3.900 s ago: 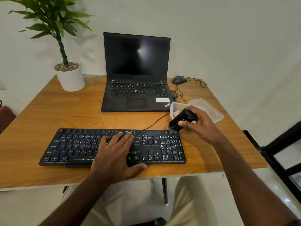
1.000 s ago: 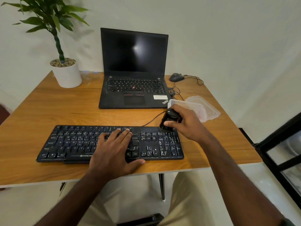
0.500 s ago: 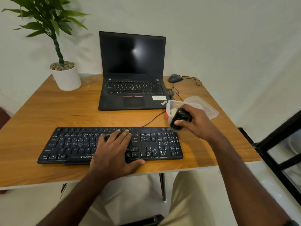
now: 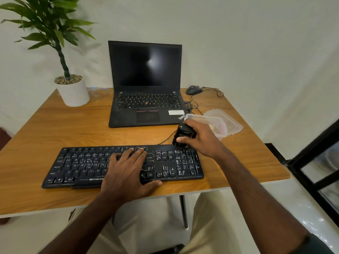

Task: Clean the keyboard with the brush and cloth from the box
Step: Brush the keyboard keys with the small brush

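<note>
Two hands are at work over the black keyboard (image 4: 122, 164), which lies along the counter's (image 4: 55, 129) near edge. Left hand (image 4: 128, 173) rests flat on the middle keys, fingers straight. At two o'clock from it, right hand (image 4: 200, 140) grips the black brush (image 4: 183, 133) at the keyboard's far right corner, the clear box (image 4: 222, 125) just behind.

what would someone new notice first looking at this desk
First the two hands over the black keyboard at the desk's near edge: the left hand lies flat on its middle keys, the right hand holds a black brush at its far right corner. Behind them stands an open laptop with a dark screen.
</note>
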{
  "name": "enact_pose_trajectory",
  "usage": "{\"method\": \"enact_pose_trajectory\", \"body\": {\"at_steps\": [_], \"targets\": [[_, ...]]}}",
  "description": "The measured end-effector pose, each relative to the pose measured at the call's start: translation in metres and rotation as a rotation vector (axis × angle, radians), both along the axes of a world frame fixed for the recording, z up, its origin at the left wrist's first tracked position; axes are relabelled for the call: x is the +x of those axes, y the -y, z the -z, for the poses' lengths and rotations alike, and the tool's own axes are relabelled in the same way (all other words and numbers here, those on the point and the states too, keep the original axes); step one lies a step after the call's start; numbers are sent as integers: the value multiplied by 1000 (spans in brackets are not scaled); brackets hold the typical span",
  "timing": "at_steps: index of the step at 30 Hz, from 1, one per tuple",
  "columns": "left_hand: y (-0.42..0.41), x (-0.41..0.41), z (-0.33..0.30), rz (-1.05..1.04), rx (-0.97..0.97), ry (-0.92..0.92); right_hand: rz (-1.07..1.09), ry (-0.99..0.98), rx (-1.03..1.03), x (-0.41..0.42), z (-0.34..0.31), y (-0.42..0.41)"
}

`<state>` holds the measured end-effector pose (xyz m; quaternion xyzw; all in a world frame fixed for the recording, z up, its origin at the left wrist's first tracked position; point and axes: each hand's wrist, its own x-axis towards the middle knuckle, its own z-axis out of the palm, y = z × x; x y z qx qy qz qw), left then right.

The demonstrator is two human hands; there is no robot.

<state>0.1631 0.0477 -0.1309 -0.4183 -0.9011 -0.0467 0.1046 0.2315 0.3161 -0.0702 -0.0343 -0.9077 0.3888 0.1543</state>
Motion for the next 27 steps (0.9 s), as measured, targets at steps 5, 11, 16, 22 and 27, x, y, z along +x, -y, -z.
{"method": "enact_pose_trajectory", "body": {"at_steps": [5, 11, 16, 22, 27], "targets": [[-20, 20, -12, -7, -57, 85, 120, -86, 10, 1, 0, 7], [-45, 49, -22, -6, -73, 129, 79, -155, -70, -9, -8, 45], [-6, 32, -25, -39, 281, 56, -24, -115, -87, -30, -5, 77], [104, -43, -15, -341, 363, 164, -184, -87, -130, -61, -4, 129], [138, -65, 8, -435, 322, 272, -320, -27, -128, -93, -5, 179]]}}
